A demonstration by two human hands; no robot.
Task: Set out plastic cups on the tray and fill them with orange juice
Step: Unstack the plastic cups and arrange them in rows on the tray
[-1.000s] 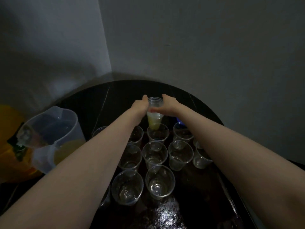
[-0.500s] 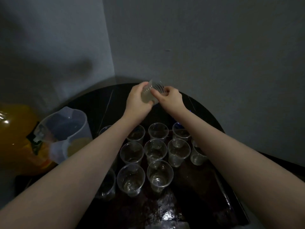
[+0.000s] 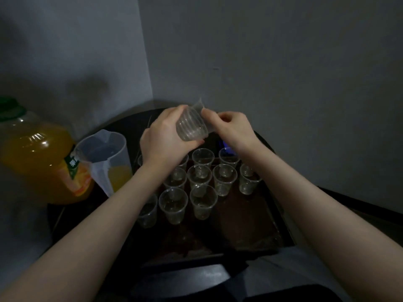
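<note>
Cup stack (image 3: 192, 125) tipped further, L hand (image 3: 162, 138) gripping, R hand (image 3: 233, 127) pinching rim

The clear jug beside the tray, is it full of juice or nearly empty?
Nearly empty. The clear jug holds orange juice only near its bottom; the upper part looks clear and dark.

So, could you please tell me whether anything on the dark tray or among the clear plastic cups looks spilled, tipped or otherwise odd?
Nothing stands out. The clear plastic cups on the dark tray stand upright and empty, no spill shows, and both hands hold a tilted stack of cups above them.
</note>
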